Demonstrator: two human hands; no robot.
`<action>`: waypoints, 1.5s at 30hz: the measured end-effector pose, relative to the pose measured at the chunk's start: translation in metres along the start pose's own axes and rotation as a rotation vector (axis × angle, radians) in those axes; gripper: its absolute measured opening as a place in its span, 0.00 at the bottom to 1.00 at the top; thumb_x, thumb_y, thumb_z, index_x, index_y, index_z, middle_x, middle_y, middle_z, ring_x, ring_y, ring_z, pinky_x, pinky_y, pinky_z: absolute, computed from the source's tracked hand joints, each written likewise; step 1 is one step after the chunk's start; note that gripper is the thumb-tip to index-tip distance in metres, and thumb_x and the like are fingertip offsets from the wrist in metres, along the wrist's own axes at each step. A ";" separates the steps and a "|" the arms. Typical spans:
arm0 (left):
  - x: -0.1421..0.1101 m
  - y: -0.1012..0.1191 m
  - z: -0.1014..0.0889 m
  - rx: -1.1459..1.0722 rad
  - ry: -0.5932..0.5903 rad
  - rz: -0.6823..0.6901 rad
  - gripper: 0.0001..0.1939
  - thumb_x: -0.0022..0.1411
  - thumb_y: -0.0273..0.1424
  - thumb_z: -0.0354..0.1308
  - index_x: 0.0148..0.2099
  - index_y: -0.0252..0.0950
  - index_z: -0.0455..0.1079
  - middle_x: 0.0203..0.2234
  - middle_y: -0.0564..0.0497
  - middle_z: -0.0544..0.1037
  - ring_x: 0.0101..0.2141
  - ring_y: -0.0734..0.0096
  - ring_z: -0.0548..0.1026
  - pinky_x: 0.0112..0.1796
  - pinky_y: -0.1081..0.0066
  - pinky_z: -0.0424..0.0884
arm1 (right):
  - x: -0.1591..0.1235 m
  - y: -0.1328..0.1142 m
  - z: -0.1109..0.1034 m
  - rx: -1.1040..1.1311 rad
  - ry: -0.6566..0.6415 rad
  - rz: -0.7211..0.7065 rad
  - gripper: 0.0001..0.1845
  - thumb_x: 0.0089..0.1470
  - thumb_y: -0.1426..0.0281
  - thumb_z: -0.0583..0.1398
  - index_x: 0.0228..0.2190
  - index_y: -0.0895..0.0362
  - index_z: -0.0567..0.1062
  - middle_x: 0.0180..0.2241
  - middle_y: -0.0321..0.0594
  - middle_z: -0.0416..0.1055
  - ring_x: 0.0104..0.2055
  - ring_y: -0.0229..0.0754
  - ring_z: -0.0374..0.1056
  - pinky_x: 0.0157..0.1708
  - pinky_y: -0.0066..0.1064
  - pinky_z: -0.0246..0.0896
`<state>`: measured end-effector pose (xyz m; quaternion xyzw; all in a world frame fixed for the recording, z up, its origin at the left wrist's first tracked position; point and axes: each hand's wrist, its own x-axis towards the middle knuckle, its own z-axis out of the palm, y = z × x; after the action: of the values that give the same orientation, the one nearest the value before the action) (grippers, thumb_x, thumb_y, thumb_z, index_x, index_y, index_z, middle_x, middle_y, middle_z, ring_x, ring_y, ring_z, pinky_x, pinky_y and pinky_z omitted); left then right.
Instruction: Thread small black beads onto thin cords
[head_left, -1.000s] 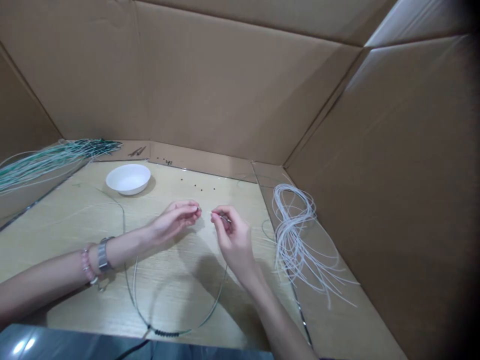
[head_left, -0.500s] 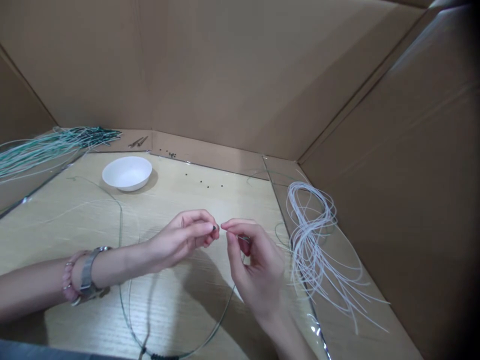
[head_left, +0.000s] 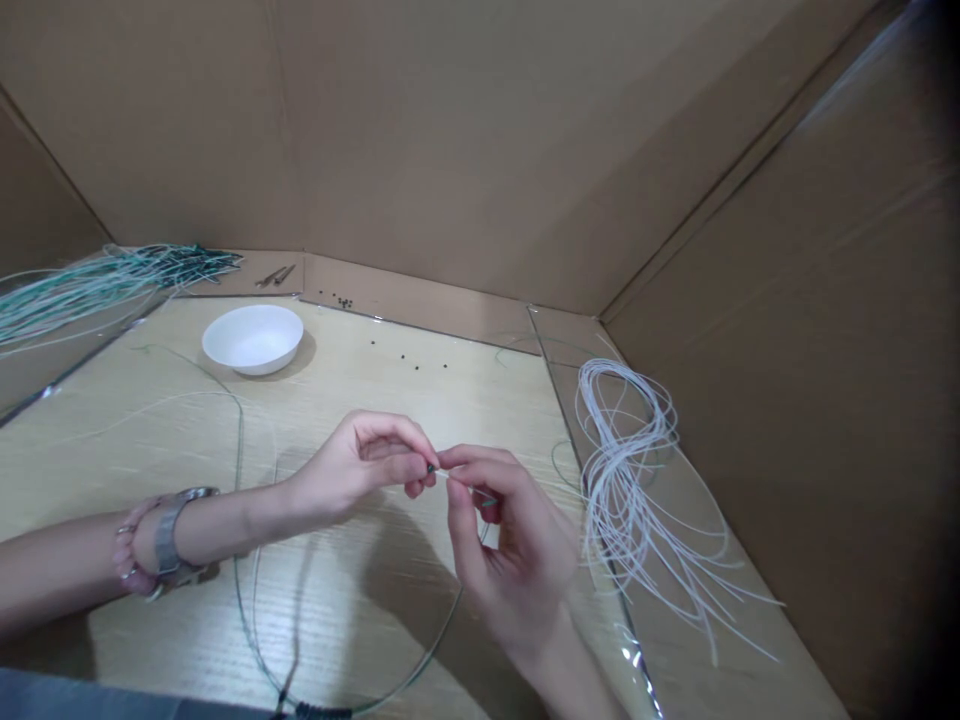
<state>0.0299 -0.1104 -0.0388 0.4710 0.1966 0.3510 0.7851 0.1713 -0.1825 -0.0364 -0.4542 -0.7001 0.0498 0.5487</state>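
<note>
Between thumb and forefinger my left hand (head_left: 375,460) pinches a small dark bead (head_left: 431,468). Just to its right, my right hand (head_left: 510,530) grips a thin cord, and its pale end (head_left: 442,474) reaches the bead. Whether the end has passed into the hole I cannot tell. From my right hand the green and white cord (head_left: 427,660) loops down toward me to a dark knotted section (head_left: 322,711) at the near edge. Its other ends trail over the table's left side.
A white bowl (head_left: 253,342) stands at the back left. Loose dark beads (head_left: 403,357) dot the table and the cardboard ledge behind. Green cords (head_left: 127,285) and small metal tools (head_left: 275,276) lie at the far left. White cords (head_left: 626,450) lie coiled at right, and cardboard walls (head_left: 450,150) surround the table.
My hands have come together: the gap between the fingertips has closed and the pale cord end now meets the bead. My right hand dipped slightly.
</note>
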 end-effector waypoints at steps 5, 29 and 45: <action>-0.006 -0.007 0.004 -0.294 0.002 -0.179 0.09 0.51 0.33 0.67 0.30 0.33 0.74 0.23 0.53 0.75 0.26 0.83 0.70 0.30 0.83 0.65 | 0.000 0.001 0.000 -0.016 0.002 -0.007 0.10 0.52 0.82 0.56 0.34 0.56 0.67 0.33 0.36 0.72 0.33 0.30 0.68 0.22 0.20 0.60; -0.014 -0.008 0.010 -0.398 0.086 -0.293 0.08 0.52 0.31 0.66 0.28 0.31 0.72 0.23 0.55 0.73 0.25 0.85 0.69 0.30 0.85 0.66 | 0.001 0.001 0.001 -0.012 -0.027 0.007 0.10 0.53 0.82 0.56 0.35 0.55 0.67 0.31 0.34 0.72 0.31 0.30 0.68 0.20 0.22 0.60; -0.012 -0.006 0.009 -0.272 0.064 -0.246 0.08 0.53 0.31 0.65 0.28 0.31 0.72 0.22 0.55 0.72 0.25 0.84 0.67 0.30 0.82 0.62 | 0.001 0.000 -0.002 -0.117 -0.106 0.010 0.12 0.52 0.82 0.56 0.34 0.53 0.66 0.30 0.34 0.72 0.25 0.32 0.64 0.21 0.27 0.58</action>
<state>0.0297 -0.1260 -0.0400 0.3215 0.2283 0.2902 0.8720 0.1730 -0.1824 -0.0348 -0.4858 -0.7276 0.0357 0.4831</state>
